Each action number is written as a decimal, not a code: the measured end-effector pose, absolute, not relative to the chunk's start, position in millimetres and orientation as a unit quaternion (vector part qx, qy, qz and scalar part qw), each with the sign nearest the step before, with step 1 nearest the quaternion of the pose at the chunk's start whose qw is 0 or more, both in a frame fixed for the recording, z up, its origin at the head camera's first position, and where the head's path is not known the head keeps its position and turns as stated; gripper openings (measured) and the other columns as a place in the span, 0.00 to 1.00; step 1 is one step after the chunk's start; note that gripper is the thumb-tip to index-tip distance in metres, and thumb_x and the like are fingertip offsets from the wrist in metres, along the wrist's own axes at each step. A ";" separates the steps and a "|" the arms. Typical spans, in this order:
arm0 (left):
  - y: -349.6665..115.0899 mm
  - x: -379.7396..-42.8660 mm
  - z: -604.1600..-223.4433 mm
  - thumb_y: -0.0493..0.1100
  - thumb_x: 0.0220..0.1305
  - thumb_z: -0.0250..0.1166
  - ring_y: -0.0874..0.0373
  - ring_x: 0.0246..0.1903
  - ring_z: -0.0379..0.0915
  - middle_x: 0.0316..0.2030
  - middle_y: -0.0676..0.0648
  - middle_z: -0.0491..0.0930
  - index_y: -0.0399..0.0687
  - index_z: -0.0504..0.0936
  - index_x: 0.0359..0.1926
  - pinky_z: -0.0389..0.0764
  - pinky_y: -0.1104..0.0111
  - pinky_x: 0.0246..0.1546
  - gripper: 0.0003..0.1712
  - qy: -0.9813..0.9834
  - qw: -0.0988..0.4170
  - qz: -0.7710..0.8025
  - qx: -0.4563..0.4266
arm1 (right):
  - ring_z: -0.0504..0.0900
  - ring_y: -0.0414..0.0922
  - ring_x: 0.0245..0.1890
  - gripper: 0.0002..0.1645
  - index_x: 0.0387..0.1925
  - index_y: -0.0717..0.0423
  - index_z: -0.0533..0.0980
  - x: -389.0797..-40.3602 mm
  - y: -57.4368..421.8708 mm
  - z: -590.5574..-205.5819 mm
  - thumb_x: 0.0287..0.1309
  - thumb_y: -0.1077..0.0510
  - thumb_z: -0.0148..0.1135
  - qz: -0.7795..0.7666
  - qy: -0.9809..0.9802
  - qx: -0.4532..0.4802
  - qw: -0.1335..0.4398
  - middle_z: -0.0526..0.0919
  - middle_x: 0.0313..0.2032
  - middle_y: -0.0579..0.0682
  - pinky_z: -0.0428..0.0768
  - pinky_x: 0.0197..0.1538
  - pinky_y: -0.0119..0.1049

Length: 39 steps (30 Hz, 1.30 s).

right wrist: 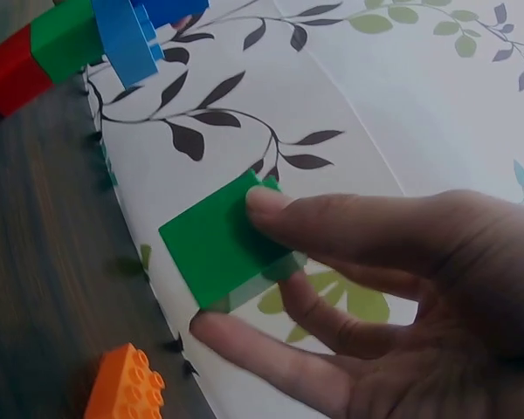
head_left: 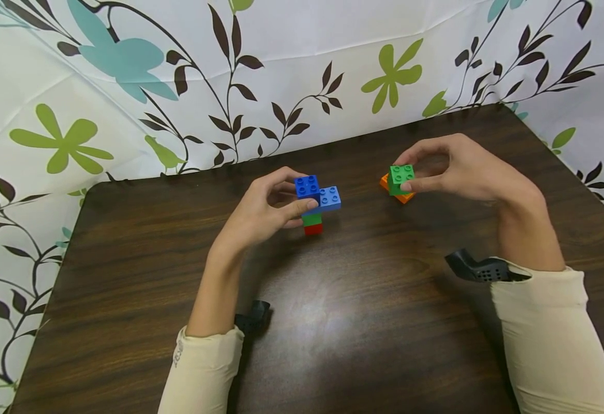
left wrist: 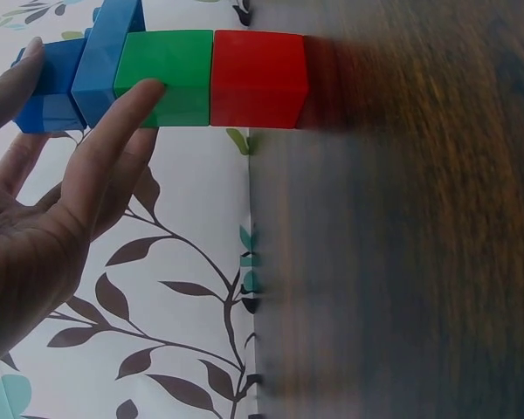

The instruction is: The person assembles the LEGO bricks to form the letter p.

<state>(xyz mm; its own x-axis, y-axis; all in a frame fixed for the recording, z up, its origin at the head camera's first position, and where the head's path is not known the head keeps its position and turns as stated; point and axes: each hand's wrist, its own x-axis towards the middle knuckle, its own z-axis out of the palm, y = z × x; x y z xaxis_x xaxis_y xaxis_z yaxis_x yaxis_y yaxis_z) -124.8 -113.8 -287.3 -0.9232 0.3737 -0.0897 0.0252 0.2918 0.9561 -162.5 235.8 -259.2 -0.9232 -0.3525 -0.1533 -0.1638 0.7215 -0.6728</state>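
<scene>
A small tower of bricks stands on the table, with a red brick [left wrist: 259, 80] lowest, a green brick [left wrist: 179, 65] over it, then a longer light blue brick [head_left: 331, 197] jutting right and a dark blue brick [head_left: 307, 187] on top. My left hand [head_left: 260, 210] grips the tower from the left, its thumb against the dark blue brick and a finger along the lower green one. Between thumb and fingers, my right hand [head_left: 467, 167] pinches a separate green brick [right wrist: 227, 244]. This brick is above an orange brick [right wrist: 122, 388], overlapping it in the head view.
Dark wood table [head_left: 358, 322] lies under both hands. Behind it hangs a white cloth [head_left: 312, 34] with leaf and flower prints, meeting the table's back edge and also covering the sides. Black wrist mounts [head_left: 480, 269] stick out at both sleeves.
</scene>
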 end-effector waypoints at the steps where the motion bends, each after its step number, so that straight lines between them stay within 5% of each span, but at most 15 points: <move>1: -113.9 -124.7 -287.3 0.36 0.72 0.72 0.44 0.52 0.87 0.55 0.38 0.86 0.47 0.80 0.64 0.92 0.45 0.47 0.22 0.790 0.150 0.582 0.126 | 0.89 0.53 0.54 0.25 0.61 0.50 0.83 -161.8 233.9 -258.8 0.64 0.60 0.78 -0.356 0.913 -0.142 0.138 0.85 0.59 0.55 0.83 0.46 0.22; 7: -114.4 -124.7 -288.0 0.36 0.72 0.72 0.44 0.52 0.87 0.55 0.38 0.87 0.48 0.80 0.63 0.92 0.46 0.47 0.22 0.790 0.148 0.582 0.124 | 0.86 0.49 0.56 0.25 0.61 0.48 0.84 -158.0 222.3 -257.9 0.63 0.61 0.78 -0.390 0.895 -0.161 0.145 0.85 0.57 0.51 0.84 0.50 0.23; 15: -114.1 -125.2 -288.2 0.37 0.72 0.73 0.44 0.52 0.87 0.55 0.38 0.87 0.47 0.80 0.63 0.92 0.47 0.47 0.22 0.792 0.146 0.579 0.124 | 0.88 0.51 0.48 0.26 0.61 0.52 0.83 -155.4 209.5 -259.9 0.63 0.64 0.77 -0.442 0.862 -0.188 0.160 0.84 0.55 0.53 0.91 0.45 0.37; 24: -113.6 -127.1 -290.3 0.37 0.71 0.73 0.45 0.52 0.87 0.54 0.38 0.87 0.47 0.81 0.63 0.92 0.47 0.47 0.22 0.792 0.147 0.580 0.120 | 0.94 0.50 0.44 0.25 0.63 0.54 0.82 -152.8 195.1 -262.7 0.66 0.63 0.75 -0.502 0.829 -0.196 0.151 0.82 0.56 0.56 0.90 0.52 0.32; 39: -112.9 -126.5 -289.9 0.38 0.71 0.73 0.45 0.51 0.87 0.53 0.38 0.87 0.47 0.81 0.61 0.92 0.46 0.47 0.20 0.789 0.147 0.583 0.125 | 0.91 0.54 0.49 0.23 0.64 0.57 0.82 -152.6 168.8 -276.8 0.69 0.65 0.71 -0.578 0.779 -0.206 0.130 0.83 0.58 0.56 0.92 0.52 0.41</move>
